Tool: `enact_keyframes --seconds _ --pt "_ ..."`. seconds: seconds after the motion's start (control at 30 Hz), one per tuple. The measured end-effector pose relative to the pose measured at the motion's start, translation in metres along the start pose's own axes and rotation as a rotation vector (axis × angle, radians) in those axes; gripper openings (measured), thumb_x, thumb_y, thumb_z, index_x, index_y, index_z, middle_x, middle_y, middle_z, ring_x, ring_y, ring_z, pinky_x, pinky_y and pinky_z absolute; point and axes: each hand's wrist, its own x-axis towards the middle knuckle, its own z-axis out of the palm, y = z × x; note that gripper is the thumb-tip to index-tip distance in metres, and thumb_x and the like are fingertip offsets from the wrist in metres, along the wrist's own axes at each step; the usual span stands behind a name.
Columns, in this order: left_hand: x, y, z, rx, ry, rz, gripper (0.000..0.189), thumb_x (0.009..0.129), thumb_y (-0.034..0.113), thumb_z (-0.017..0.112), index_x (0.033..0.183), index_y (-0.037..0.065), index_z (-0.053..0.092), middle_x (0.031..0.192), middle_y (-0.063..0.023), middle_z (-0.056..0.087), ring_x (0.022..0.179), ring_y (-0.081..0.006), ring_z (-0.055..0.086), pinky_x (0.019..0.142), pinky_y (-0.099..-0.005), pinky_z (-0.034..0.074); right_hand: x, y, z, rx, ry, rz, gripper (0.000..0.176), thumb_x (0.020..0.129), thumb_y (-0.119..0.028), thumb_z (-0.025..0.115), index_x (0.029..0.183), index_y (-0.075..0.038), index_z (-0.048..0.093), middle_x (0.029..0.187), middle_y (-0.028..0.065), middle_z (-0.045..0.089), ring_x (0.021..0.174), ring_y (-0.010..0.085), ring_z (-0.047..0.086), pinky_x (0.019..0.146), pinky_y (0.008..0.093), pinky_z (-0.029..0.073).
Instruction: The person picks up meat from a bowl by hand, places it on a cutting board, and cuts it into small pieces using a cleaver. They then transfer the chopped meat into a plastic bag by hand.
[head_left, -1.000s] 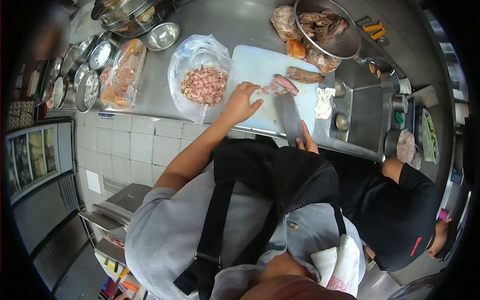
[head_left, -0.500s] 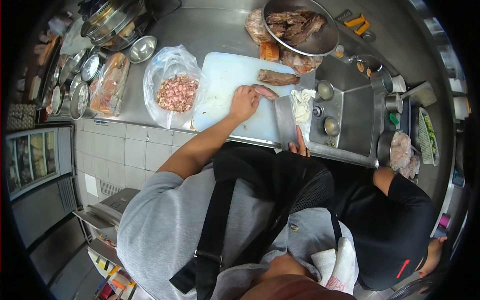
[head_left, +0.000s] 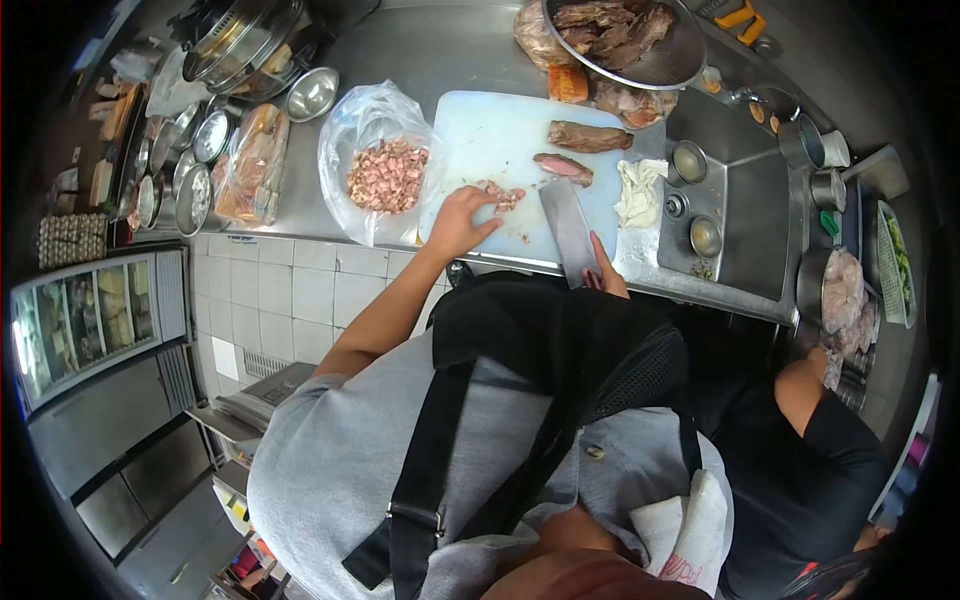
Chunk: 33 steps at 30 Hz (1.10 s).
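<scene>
On the white cutting board (head_left: 475, 130), my left hand (head_left: 460, 225) rests with thumb and fingers apart, beside a small heap of chopped meat (head_left: 507, 197). My right hand (head_left: 607, 275) grips a cleaver (head_left: 567, 225), whose broad blade lies over the right part of the board. Just beyond the blade's tip is a cut slab of meat (head_left: 563, 168), pink on its face. A longer browned piece of meat (head_left: 588, 137) lies behind it. Left of the board, a clear plastic bag (head_left: 340, 150) holds diced meat (head_left: 388, 178).
A crumpled white cloth (head_left: 640, 190) lies between board and sink (head_left: 745, 215). Behind the board stands a metal bowl (head_left: 690, 75) of large meat pieces. Metal bowls (head_left: 212, 135) and a bagged item (head_left: 252, 165) are at left. A person in black (head_left: 810, 450) stands close at right.
My left hand has come off the meat slab and moved toward me and left, beside chopped pieces now visible. The cleaver has shifted left relative to the board. The view has shifted.
</scene>
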Motion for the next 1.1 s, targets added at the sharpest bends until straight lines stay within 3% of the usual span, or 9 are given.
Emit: enact_keyframes --seconds 0.07,0.13,0.23,0.33,0.47,0.63,0.83,1.07,1.1 --pt "0.009 0.009 0.007 0.175 -0.028 0.058 0.035 0.082 0.02 0.087 0.114 0.01 0.075 0.109 -0.0145 0.07 0.107 -0.0359 0.066 0.091 -0.0447 0.054 0.0 -0.009 0.004 -0.089 -0.001 -0.025 0.068 0.107 -0.009 0.056 0.168 -0.023 0.03 0.069 0.015 0.06 0.06 0.0199 0.053 0.066 0.0319 0.045" --pt "0.018 -0.004 0.022 0.132 0.035 0.111 0.03 0.085 0.021 0.083 0.111 0.009 0.076 0.107 -0.0142 0.071 0.103 -0.0359 0.067 0.088 -0.0446 0.054 -0.008 -0.043 0.008 -0.218 0.034 -0.048 0.068 0.106 -0.008 0.056 0.168 -0.023 0.03 0.074 0.0234 0.066 0.066 0.0371 0.067 0.07 0.0362 0.05" --pt "0.024 -0.008 0.025 0.11 -0.174 -0.009 0.017 0.088 0.016 0.076 0.103 0.008 0.075 0.097 -0.0118 0.072 0.097 -0.0322 0.069 0.087 -0.0442 0.054 -0.016 -0.057 0.02 -0.218 0.086 -0.094 0.07 0.107 -0.008 0.057 0.168 -0.024 0.027 0.08 0.0261 0.064 0.073 0.024 0.064 0.071 0.0335 0.046" --pt "0.025 -0.009 0.021 0.009 -0.181 -0.008 0.019 0.088 0.016 0.076 0.104 0.006 0.075 0.1 -0.0133 0.072 0.089 -0.0319 0.069 0.081 -0.043 0.056 -0.007 -0.046 0.029 -0.344 0.147 -0.229 0.069 0.106 -0.007 0.057 0.168 -0.024 0.029 0.087 0.0279 0.068 0.081 0.0318 0.07 0.076 0.0342 0.048" --pt "0.03 -0.003 0.016 -0.069 -0.157 0.02 0.014 0.087 0.013 0.074 0.1 0.006 0.073 0.099 -0.0127 0.071 0.085 -0.0316 0.069 0.078 -0.0436 0.056 -0.011 -0.039 0.035 -0.26 0.164 -0.153 0.069 0.106 -0.005 0.056 0.168 -0.024 0.03 0.095 0.0294 0.07 0.086 0.036 0.071 0.081 0.0341 0.05" --pt "0.045 -0.002 0.036 0.046 -0.079 0.111 0.012 0.087 0.014 0.074 0.096 0.006 0.073 0.097 -0.0134 0.07 0.086 -0.0337 0.067 0.08 -0.0464 0.053 -0.029 -0.05 0.03 -0.204 0.134 0.084 0.07 0.106 -0.004 0.055 0.168 -0.026 0.03 0.1 0.0248 0.069 0.085 0.0228 0.064 0.084 0.0317 0.05" --pt "0.057 -0.006 0.057 0.172 -0.108 0.073 0.015 0.088 0.022 0.077 0.089 0.007 0.077 0.088 -0.0144 0.07 0.09 -0.0354 0.068 0.081 -0.0485 0.052 -0.027 -0.046 0.022 -0.174 0.11 0.091 0.069 0.107 -0.005 0.055 0.168 -0.028 0.03 0.096 0.0199 0.065 0.081 0.0171 0.053 0.08 0.0295 0.048" --pt "0.051 0.007 0.048 0.175 -0.195 0.042 0.017 0.086 0.019 0.081 0.097 0.008 0.079 0.089 -0.0142 0.07 0.088 -0.0347 0.068 0.083 -0.0461 0.053 -0.032 -0.068 0.009 -0.237 0.118 0.066 0.067 0.108 -0.008 0.055 0.167 -0.029 0.032 0.076 0.0163 0.057 0.068 0.0198 0.049 0.071 0.033 0.046" --pt "0.051 0.012 0.046 0.159 -0.167 0.043 0.02 0.083 0.018 0.082 0.101 0.008 0.079 0.091 -0.0141 0.07 0.089 -0.0341 0.068 0.083 -0.0454 0.054 -0.034 -0.076 0.007 -0.247 0.112 0.08 0.067 0.108 -0.01 0.054 0.167 -0.029 0.029 0.085 0.0263 0.062 0.079 0.0361 0.059 0.075 0.0357 0.049"
